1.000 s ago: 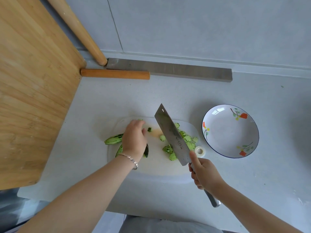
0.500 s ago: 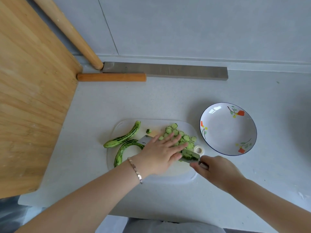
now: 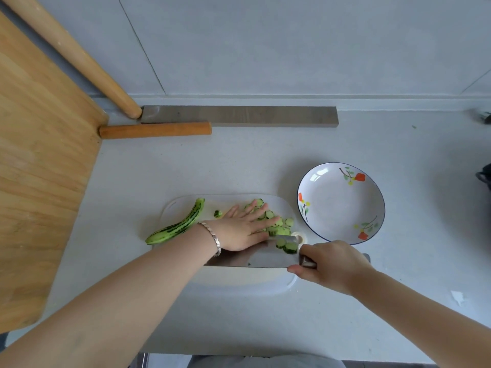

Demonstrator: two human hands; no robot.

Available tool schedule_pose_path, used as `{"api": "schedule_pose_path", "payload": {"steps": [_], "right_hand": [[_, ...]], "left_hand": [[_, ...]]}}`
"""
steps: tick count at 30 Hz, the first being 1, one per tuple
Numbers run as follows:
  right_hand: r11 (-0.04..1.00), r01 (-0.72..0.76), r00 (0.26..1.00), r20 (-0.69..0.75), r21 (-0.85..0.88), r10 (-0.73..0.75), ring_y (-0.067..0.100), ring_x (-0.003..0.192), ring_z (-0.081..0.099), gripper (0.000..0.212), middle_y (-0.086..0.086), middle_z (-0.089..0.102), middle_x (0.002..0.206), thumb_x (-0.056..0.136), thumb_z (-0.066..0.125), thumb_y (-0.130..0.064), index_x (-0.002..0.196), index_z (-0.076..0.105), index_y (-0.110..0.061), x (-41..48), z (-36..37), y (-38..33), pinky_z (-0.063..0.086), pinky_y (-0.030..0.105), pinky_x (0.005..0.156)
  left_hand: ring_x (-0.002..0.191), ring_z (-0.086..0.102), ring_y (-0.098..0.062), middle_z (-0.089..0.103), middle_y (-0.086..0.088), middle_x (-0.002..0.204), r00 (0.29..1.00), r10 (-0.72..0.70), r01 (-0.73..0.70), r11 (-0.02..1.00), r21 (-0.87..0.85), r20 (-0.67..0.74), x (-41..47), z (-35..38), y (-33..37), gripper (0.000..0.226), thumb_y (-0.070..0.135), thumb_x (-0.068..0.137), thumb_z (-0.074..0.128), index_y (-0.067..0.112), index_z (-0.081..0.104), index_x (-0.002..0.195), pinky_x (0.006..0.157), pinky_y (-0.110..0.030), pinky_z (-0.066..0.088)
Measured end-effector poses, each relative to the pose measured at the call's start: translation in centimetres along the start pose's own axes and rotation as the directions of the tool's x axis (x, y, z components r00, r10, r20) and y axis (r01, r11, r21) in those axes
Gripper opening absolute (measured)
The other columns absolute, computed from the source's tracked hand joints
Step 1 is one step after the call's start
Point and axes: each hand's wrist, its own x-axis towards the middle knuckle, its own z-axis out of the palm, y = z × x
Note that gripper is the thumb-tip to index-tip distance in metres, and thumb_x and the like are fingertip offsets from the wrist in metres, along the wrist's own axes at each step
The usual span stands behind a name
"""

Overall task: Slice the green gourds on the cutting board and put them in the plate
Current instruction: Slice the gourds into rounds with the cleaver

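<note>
Left hand (image 3: pixel 244 229): grip spread flat, pressed on gourd slices (image 3: pixel 289 222).
Right hand (image 3: pixel 332 264): grip curled round knife (image 3: pixel 247 257) handle.

This is looking like a home kitchen: a pale bench (image 3: pixel 239 166) is running along a grey tiled wall (image 3: pixel 292 43), with a large wooden board (image 3: pixel 39 168), a long rolling pin (image 3: pixel 79 59) and a shorter rolling pin (image 3: pixel 155 130) sitting at the back. A cleaver (image 3: pixel 247 257) is hovering flat over a white cutting board (image 3: pixel 239 280) strewn with green gourd slices (image 3: pixel 276 227), and a flower-painted plate (image 3: pixel 342 205) is sitting just beside it.

Polished, reflective metal cleaver (image 3: pixel 247 257) by the left hand (image 3: pixel 244 229), glossy glazed plate (image 3: pixel 340 208) beyond the right hand (image 3: pixel 332 264), smooth matt cutting board (image 3: pixel 239 282) beneath.
</note>
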Motion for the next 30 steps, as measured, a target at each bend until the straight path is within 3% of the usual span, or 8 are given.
{"api": "schedule_pose_path", "payload": {"steps": [4,7,12,16,19,25,28,30], "right_hand": [[0.998,0.057,0.998,-0.021,-0.001,-0.057,0.019,0.101,0.059,0.052,-0.006,0.055,0.09,0.085,0.024,-0.073,0.091,0.045,-0.026,-0.2,0.1,0.4,0.015,0.024,0.045],[0.992,0.124,0.984,-0.132,0.022,-0.121,0.022,0.089,0.062,0.077,-0.002,0.058,0.084,0.06,-0.004,-0.079,0.085,0.044,-0.025,0.0,0.7,0.9,0.027,0.027,0.058],[0.985,0.17,0.881,-0.443,-0.03,-0.165,0.015,0.031,0.047,0.074,-0.007,0.049,0.04,0.087,0.006,-0.073,0.053,0.049,-0.022,1.5,3.2,2.0,0.017,0.018,0.04],[0.974,0.226,0.879,-0.434,0.015,-0.197,0.018,0.033,0.051,0.075,-0.005,0.052,0.042,0.084,0.007,-0.076,0.058,0.055,-0.024,2.5,3.9,1.3,0.024,0.021,0.035],[0.971,0.233,0.901,-0.388,0.056,-0.194,0.024,0.054,0.061,0.094,0.0,0.062,0.058,0.068,-0.009,-0.086,0.073,0.059,-0.021,2.3,3.6,1.3,0.031,0.026,0.048],[0.964,0.219,0.84,-0.473,-0.152,-0.266,0.007,0.028,0.042,0.062,-0.011,0.043,0.036,0.086,0.021,-0.067,0.048,0.048,-0.027,1.4,3.5,1.4,0.012,0.019,0.039],[0.974,0.195,0.872,-0.433,-0.118,-0.227,0.006,0.031,0.044,0.072,-0.012,0.044,0.038,0.089,0.005,-0.069,0.049,0.049,-0.027,0.6,3.2,1.5,0.013,0.018,0.04],[0.983,0.167,0.906,-0.382,-0.072,-0.182,0.008,0.047,0.057,0.084,-0.01,0.056,0.053,0.075,-0.01,-0.08,0.062,0.052,-0.025,-0.2,2.3,1.9,0.02,0.019,0.044]], "left_hand": [[0.137,-0.025,-0.011,-0.018,0.008,0.153,0.999,-0.043,0.043,0.999,0.01,-0.034,0.8,0.2,-1.1,0.05,0.042,0.101,0.019,0.043,-0.005,0.144,0.112,-0.04,-0.013],[0.14,-0.017,-0.012,-0.01,0.006,0.155,0.978,-0.087,0.083,0.996,-0.03,-0.19,0.6,0.3,-1.3,0.05,0.036,0.102,0.02,0.036,-0.002,0.147,0.113,-0.038,-0.007],[0.14,-0.014,-0.007,-0.012,0.007,0.154,0.954,0.006,-0.062,0.982,-0.178,-0.298,-0.8,0.0,2.1,0.072,0.054,0.094,0.032,0.024,-0.003,0.149,0.113,-0.032,-0.007],[0.138,-0.021,-0.008,-0.018,0.006,0.154,0.979,0.026,-0.038,0.998,-0.056,-0.202,-0.4,1.0,3.9,0.077,0.061,0.091,0.032,0.028,-0.007,0.148,0.114,-0.037,-0.01],[0.139,-0.021,-0.012,-0.019,0.004,0.154,0.988,0.005,-0.012,0.999,-0.039,-0.155,0.1,1.5,3.4,0.064,0.057,0.094,0.024,0.035,-0.004,0.147,0.114,-0.042,-0.009],[0.139,-0.021,-0.014,-0.019,0.001,0.154,0.989,-0.093,0.09,0.996,-0.029,-0.117,1.1,1.5,1.0,0.056,0.052,0.097,0.02,0.037,-0.003,0.147,0.113,-0.046,-0.006],[0.14,-0.017,-0.015,-0.016,0.001,0.154,0.973,-0.158,0.162,0.987,0.013,-0.17,1.1,1.5,-0.5,0.055,0.048,0.099,0.02,0.035,-0.002,0.147,0.113,-0.046,-0.003],[0.142,-0.01,-0.015,-0.008,0.0,0.156,0.957,-0.17,0.167,0.985,-0.033,-0.234,0.6,1.3,-1.2,0.055,0.045,0.099,0.024,0.032,0.003,0.148,0.114,-0.045,0.001]]}}
